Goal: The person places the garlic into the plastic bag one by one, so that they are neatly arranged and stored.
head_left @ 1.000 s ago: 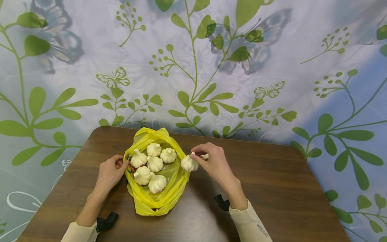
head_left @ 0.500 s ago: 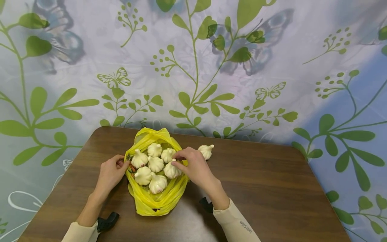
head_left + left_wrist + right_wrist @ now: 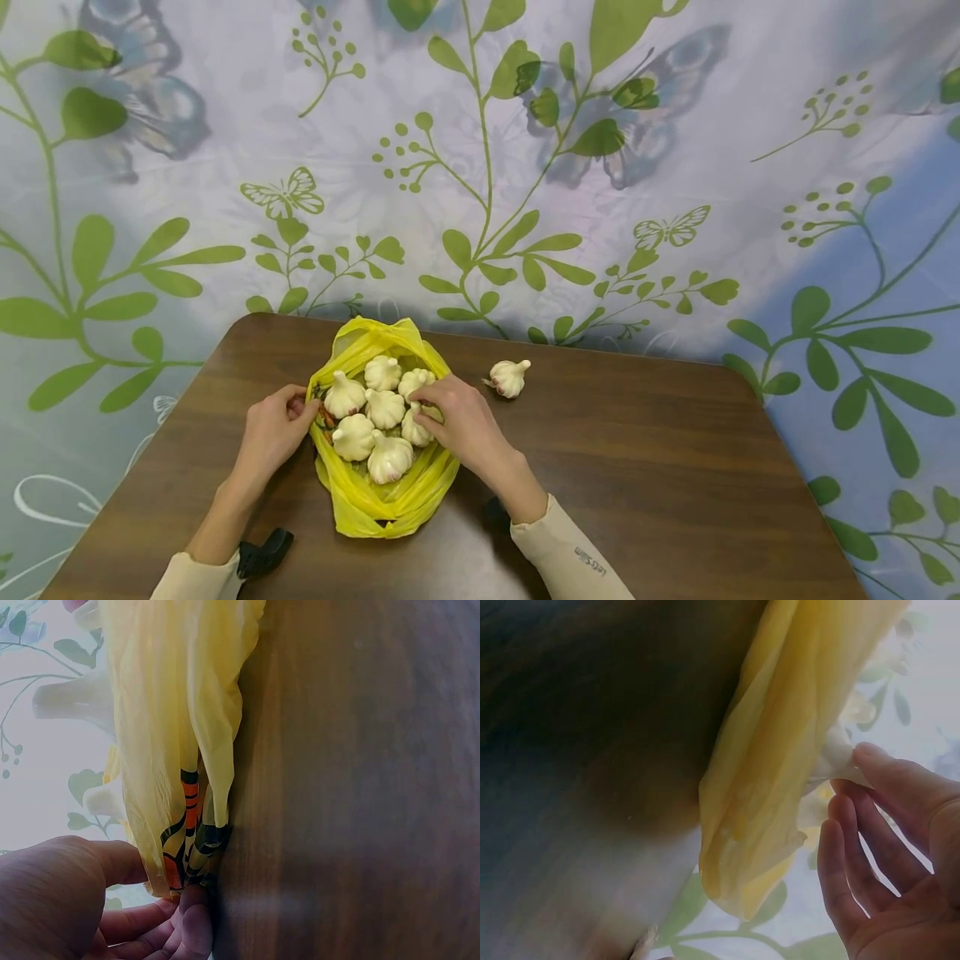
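Note:
A yellow plastic bag lies on the table with its mouth spread and several white garlic bulbs inside. My left hand pinches the bag's left rim, near an orange and black print; the left wrist view shows thumb and fingers on the yellow film. Inside the right side of the bag, my right hand pinches one garlic bulb by its neck. In the right wrist view, thumb and forefinger meet at that bulb's neck, partly behind the bag wall.
One loose garlic bulb lies on the brown wooden table, right of the bag near the back edge. Behind the table hangs a patterned cloth with leaves and butterflies. Black straps sit at both wrists.
My right hand has carried a garlic bulb leftward from beyond the bag's right rim into the bag, baring the loose bulb behind it. The left hand has stayed on the rim.

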A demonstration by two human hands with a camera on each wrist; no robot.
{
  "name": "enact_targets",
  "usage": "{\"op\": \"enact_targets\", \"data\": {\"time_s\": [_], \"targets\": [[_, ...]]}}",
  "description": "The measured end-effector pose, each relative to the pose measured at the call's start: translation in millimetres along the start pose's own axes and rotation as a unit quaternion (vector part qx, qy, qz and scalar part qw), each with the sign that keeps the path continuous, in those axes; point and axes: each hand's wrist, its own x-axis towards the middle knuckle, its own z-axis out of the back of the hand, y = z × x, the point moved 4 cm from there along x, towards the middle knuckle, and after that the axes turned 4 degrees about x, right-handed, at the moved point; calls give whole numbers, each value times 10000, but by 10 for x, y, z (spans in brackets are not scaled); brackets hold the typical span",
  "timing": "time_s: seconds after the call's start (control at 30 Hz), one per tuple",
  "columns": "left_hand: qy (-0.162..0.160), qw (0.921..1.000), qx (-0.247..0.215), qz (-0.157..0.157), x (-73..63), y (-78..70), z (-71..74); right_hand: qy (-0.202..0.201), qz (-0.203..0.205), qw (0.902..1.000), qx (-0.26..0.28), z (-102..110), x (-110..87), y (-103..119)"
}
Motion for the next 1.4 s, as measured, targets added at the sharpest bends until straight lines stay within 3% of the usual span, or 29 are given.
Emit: {"op": "enact_targets", "data": {"time_s": [0.23,0.43,0.77,1.13,1.4], "targets": [[-20,10000,-1,-46,19,4,4,-174,-31,9996,207,35,-12,-25],[-5,10000,-25,-15,19,8,7,-656,-87,9958,632,133,-40,-82],[40,9999,-7,92,8,30,-2,-1336,-346,9865,882,290,-88,-246],[123,9999,-24,68,-10,11,-8,-1980,-700,9770,363,459,-194,-538],[72,10000,-25,3,0,6,-9,-2360,-1267,9634,145,686,-347,-835]]}}
